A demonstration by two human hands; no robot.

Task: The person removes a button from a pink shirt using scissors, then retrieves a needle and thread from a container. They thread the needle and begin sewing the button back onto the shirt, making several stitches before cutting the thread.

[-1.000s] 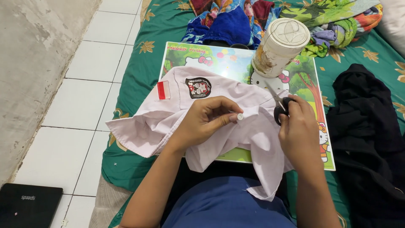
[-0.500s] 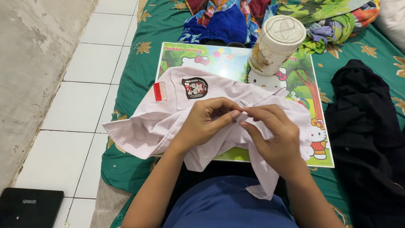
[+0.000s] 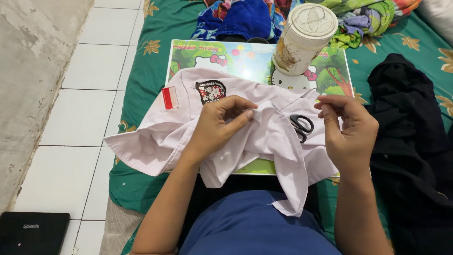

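a pale pink shirt (image 3: 264, 141) was spread across the middle of the frame, over a colourful cartoon board (image 3: 245, 59). a fold of its cloth was pinched shut in the grip of the left hand (image 3: 222, 125), just below centre. the right hand (image 3: 349, 130), right of centre, was raised clear of the cloth, its thumb and forefinger pressed together; whether anything was held between them could not be told. black-handled scissors (image 3: 301, 126) were laid on the shirt between the hands. a round cream container (image 3: 302, 40) was stood on the board at upper centre. a black garment (image 3: 410, 141) was heaped at the right on the green bedsheet (image 3: 151, 38).
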